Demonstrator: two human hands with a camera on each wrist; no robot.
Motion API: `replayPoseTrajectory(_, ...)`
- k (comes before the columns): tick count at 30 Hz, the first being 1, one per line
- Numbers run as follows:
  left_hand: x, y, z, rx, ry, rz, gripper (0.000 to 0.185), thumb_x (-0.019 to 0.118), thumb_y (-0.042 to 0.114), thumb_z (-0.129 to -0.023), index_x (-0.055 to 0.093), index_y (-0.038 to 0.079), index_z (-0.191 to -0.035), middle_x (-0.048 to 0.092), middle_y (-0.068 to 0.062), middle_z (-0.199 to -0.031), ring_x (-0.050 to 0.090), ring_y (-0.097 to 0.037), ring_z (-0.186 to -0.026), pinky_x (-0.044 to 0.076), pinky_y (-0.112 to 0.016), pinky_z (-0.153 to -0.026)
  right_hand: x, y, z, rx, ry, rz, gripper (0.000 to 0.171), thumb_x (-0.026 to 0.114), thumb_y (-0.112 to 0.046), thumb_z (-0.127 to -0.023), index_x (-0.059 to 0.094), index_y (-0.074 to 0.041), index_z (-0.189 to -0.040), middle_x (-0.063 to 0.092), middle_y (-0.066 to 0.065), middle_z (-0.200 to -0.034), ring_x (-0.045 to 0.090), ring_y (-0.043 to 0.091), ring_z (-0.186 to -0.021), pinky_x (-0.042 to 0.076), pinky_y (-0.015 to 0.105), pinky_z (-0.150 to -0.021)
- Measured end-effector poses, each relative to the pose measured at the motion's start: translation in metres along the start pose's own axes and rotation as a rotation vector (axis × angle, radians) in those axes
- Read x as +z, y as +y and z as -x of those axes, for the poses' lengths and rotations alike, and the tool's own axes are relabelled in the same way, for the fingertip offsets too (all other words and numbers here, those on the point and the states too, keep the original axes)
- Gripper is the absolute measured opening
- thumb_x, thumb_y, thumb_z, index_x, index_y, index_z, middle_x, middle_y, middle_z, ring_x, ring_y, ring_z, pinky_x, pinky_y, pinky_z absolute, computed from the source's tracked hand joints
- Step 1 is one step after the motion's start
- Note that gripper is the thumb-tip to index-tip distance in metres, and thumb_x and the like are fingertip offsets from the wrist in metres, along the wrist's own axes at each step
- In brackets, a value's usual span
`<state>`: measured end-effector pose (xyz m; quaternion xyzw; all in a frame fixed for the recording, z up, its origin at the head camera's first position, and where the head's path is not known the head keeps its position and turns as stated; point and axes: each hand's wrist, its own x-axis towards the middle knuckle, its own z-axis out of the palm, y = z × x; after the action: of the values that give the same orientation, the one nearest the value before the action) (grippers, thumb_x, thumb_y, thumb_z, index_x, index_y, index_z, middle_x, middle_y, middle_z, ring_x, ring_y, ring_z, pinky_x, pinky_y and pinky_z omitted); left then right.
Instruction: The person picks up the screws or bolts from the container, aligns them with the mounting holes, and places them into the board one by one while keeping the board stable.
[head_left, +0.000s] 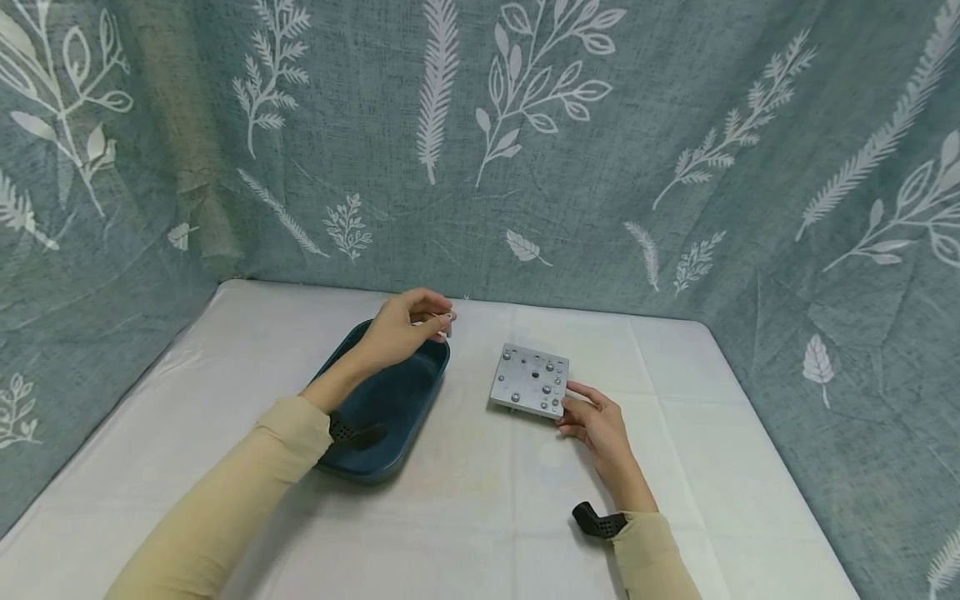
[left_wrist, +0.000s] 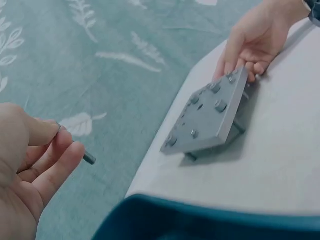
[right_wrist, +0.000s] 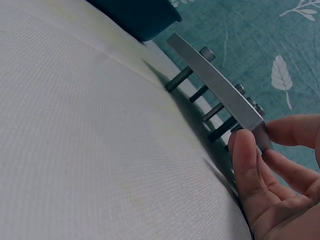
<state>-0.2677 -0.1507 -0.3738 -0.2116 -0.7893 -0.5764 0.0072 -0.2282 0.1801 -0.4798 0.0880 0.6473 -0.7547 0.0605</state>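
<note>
A square grey metal plate (head_left: 530, 379) studded with several bolts stands on the white table, propped up on bolt shanks (right_wrist: 179, 80) that poke out beneath it. My right hand (head_left: 592, 417) pinches the plate's near right corner (right_wrist: 260, 134) between thumb and fingers. My left hand (head_left: 420, 321) hovers over the far end of a dark blue tray (head_left: 390, 408) and pinches a small grey bolt (left_wrist: 89, 159) at its fingertips. In the left wrist view the plate (left_wrist: 207, 117) lies tilted, with the right hand (left_wrist: 250, 40) at its far corner.
The white cloth-covered table (head_left: 480, 517) is walled in by a teal leaf-print backdrop (head_left: 570, 150) at the back and both sides. The blue tray (left_wrist: 210, 220) sits just left of the plate. Black wrist mounts (head_left: 600, 523) show at both sleeves.
</note>
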Motion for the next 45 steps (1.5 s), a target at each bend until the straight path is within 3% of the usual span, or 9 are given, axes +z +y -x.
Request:
replayPoseTrajectory(3,0.013,-0.004,-0.011,0.02,-0.006,-0.018,0.024,0.059,0.009,-0.1,0.06,-0.002,-0.121,0.065,-0.015,-0.111,0.066,-0.028,-0.092,0.055,-0.042,-0.081,-0.001,0.001,-0.001,0.001,-0.006,0.005,0.042,0.063,-0.001,-0.093,0.056,-0.002,-0.135,0.068,0.014,-0.097,0.064,0.019,-0.07,0.056,0.027,-0.06)
replayPoseTrajectory(7,0.038,-0.008,-0.024,0.028,-0.034,-0.049,0.021,0.059,0.008,-0.1,0.062,0.0,-0.119,0.066,-0.01,-0.107,0.067,-0.022,-0.089,0.056,-0.031,-0.078,-0.002,0.002,-0.001,0.003,-0.011,0.011,0.042,0.063,-0.002,-0.094,0.055,-0.001,-0.135,0.067,0.015,-0.099,0.064,0.019,-0.07,0.056,0.027,-0.06)
replayPoseTrajectory(11,0.065,-0.013,-0.036,0.024,-0.093,-0.055,0.021,0.058,0.006,-0.1,0.061,0.0,-0.119,0.066,-0.013,-0.108,0.066,-0.019,-0.088,0.055,-0.029,-0.077,-0.003,0.004,-0.002,-0.001,-0.011,0.003,0.041,0.063,-0.001,-0.094,0.056,-0.001,-0.134,0.065,0.017,-0.101,0.064,0.019,-0.069,0.056,0.027,-0.06)
replayPoseTrajectory(17,0.096,-0.017,-0.044,-0.051,-0.142,-0.032,0.019,0.057,0.004,-0.1,0.062,-0.001,-0.118,0.067,-0.013,-0.107,0.066,-0.018,-0.087,0.055,-0.036,-0.08,-0.002,0.005,-0.001,0.014,-0.007,0.003,0.041,0.064,-0.002,-0.094,0.056,-0.002,-0.134,0.065,0.017,-0.101,0.064,0.019,-0.07,0.056,0.028,-0.061)
replayPoseTrajectory(21,0.109,-0.02,-0.048,-0.079,-0.156,-0.051,0.016,0.059,0.005,-0.099,0.065,0.0,-0.113,0.068,-0.009,-0.103,0.066,-0.016,-0.086,0.055,-0.032,-0.077,-0.001,0.004,0.001,0.013,0.0,0.006,0.042,0.064,-0.002,-0.093,0.056,-0.001,-0.134,0.064,0.018,-0.102,0.064,0.019,-0.07,0.056,0.028,-0.061)
replayPoseTrajectory(26,0.119,-0.023,-0.049,-0.062,-0.175,-0.08,0.013,0.059,0.002,-0.098,0.066,-0.001,-0.108,0.068,-0.008,-0.099,0.066,-0.014,-0.083,0.054,-0.027,-0.074,-0.002,0.003,0.002,0.01,0.0,0.019,0.041,0.064,-0.003,-0.094,0.056,-0.001,-0.134,0.063,0.017,-0.1,0.064,0.019,-0.07,0.056,0.027,-0.061)
replayPoseTrajectory(33,0.125,-0.022,-0.052,-0.087,-0.171,-0.084,0.015,0.059,0.005,-0.099,0.067,0.001,-0.111,0.068,-0.008,-0.103,0.066,-0.014,-0.085,0.053,-0.027,-0.075,-0.003,0.003,0.001,0.0,-0.008,0.024,0.041,0.064,-0.003,-0.094,0.056,-0.001,-0.134,0.064,0.016,-0.097,0.064,0.018,-0.07,0.056,0.028,-0.061)
replayPoseTrajectory(45,0.131,-0.032,-0.054,-0.029,-0.243,-0.27,0.014,0.06,0.003,-0.098,0.07,0.005,-0.107,0.071,-0.002,-0.1,0.064,-0.008,-0.082,0.051,-0.025,-0.075,-0.001,0.0,0.001,-0.022,-0.01,0.052,0.041,0.064,-0.005,-0.094,0.056,-0.001,-0.134,0.065,0.016,-0.096,0.064,0.019,-0.07,0.056,0.027,-0.061)
